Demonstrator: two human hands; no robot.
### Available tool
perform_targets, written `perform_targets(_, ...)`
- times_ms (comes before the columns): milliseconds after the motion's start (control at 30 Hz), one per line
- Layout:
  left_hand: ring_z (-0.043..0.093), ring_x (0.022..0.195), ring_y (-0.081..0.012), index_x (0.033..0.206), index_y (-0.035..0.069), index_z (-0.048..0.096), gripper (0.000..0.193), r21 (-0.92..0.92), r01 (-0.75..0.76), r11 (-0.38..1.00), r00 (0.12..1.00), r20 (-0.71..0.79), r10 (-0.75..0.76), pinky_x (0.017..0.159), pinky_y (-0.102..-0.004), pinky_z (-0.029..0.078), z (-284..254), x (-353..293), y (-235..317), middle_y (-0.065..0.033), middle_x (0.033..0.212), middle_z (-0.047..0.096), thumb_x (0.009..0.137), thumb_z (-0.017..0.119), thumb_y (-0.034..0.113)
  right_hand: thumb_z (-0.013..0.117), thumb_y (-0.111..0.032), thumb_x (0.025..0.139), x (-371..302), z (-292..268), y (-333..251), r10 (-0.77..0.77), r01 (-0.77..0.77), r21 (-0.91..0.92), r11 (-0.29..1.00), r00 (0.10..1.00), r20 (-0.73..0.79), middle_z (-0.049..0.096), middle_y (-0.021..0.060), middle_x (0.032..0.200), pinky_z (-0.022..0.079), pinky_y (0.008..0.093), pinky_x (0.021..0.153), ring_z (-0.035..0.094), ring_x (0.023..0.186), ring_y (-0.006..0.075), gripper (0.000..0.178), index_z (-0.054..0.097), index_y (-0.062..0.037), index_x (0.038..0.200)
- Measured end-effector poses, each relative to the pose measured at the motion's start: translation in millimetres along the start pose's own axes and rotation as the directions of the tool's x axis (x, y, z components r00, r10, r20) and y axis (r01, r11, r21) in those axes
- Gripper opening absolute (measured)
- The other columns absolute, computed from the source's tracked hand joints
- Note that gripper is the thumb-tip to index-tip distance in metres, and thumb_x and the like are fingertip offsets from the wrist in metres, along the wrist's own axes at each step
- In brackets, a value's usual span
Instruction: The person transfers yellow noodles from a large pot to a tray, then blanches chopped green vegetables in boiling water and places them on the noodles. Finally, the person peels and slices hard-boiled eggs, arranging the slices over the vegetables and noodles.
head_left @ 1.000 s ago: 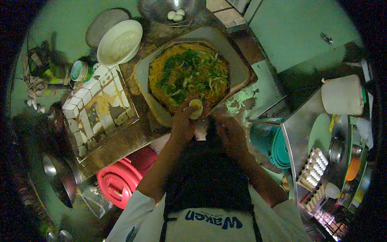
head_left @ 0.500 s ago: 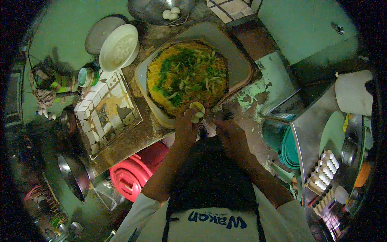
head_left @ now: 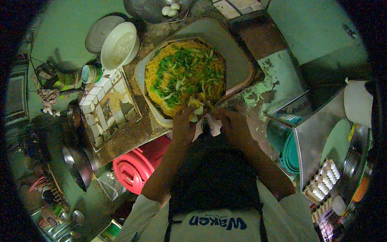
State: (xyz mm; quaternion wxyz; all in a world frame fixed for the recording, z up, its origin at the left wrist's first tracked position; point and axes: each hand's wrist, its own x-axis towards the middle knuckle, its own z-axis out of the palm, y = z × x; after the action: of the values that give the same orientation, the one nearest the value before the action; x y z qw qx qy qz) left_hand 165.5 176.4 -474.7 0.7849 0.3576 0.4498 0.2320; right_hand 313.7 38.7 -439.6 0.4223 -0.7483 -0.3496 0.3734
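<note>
The worn brown worktop (head_left: 131, 139) carries a pale tray (head_left: 240, 74), and the platter of yellow noodles (head_left: 183, 70), strewn with chopped greens, sits in it. Clocked from the noodles, a broken-tiled block (head_left: 98, 109) stands at eight, a wok (head_left: 149, 10) at eleven, a red lidded bucket (head_left: 135, 167) at seven and a white bowl (head_left: 119, 45) at ten. The right hand (head_left: 229, 117), lower and clear of the platter half a second ago, has come up to its rim at half past four; whether its fingers pinch anything cannot be told. The left hand (head_left: 184, 119), at six, still pinches egg slices (head_left: 196, 108) at half past five, blocking the near rim. Three white eggs (head_left: 171, 10) lie in the wok.
</note>
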Motion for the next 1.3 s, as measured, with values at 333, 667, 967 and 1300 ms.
perform_targets(333, 0.068, 0.099, -0.0217, 0.124, 0.000, 0.058, 0.034, -0.047, 0.142, 0.989, 0.990, 0.000, -0.142, 0.082, -0.0329, 0.057, -6, -4, 16, -0.0127, 0.113, 0.068, 0.094, 0.063, 0.014, 0.059, -0.016, 0.099, -40, 8, -46, 0.110, -0.111, 0.102, 0.989, 0.994, 0.021, 0.066, 0.0133, 0.097, 0.054, 0.0354, 0.076, 0.065, 0.081, 0.0239, 0.026, 0.065, -0.0048, 0.121)
perform_targets(667, 0.066, 0.107, -0.0233, 0.130, -0.002, 0.054, 0.039, -0.044, 0.232, 0.972, 0.958, 0.182, -0.221, 0.087, -0.0348, 0.058, -39, 2, 30, -0.0147, 0.120, 0.065, 0.096, 0.062, 0.015, 0.062, -0.013, 0.097, -43, 81, -21, -0.024, 0.010, -0.042, 0.999, 0.938, -0.345, 0.070, 0.0168, 0.102, 0.055, 0.0379, 0.083, 0.069, 0.090, 0.0297, 0.024, 0.067, -0.0041, 0.118)
perform_targets(967, 0.065, 0.111, -0.0268, 0.131, -0.001, 0.051, 0.041, -0.005, 0.250, 0.968, 0.959, 0.137, -0.247, 0.090, -0.0365, 0.059, -24, 12, 49, -0.0163, 0.123, 0.063, 0.097, 0.064, 0.017, 0.056, -0.017, 0.100, -24, 61, -35, 0.294, -0.256, 0.297, 0.920, 0.951, -0.090, 0.074, 0.0149, 0.100, 0.056, 0.0370, 0.079, 0.071, 0.086, 0.0237, 0.028, 0.063, -0.0031, 0.123)
perform_targets(1300, 0.066, 0.108, -0.0283, 0.131, -0.001, 0.051, 0.040, 0.027, 0.323, 0.946, 0.943, 0.070, -0.325, 0.090, -0.0377, 0.059, -56, -7, 46, -0.0174, 0.122, 0.063, 0.094, 0.065, 0.007, 0.061, -0.014, 0.097, -64, 97, -40, 0.166, -0.150, 0.097, 0.984, 0.968, -0.187, 0.069, 0.0164, 0.109, 0.053, 0.0376, 0.087, 0.068, 0.097, 0.0294, 0.027, 0.063, -0.0049, 0.122)
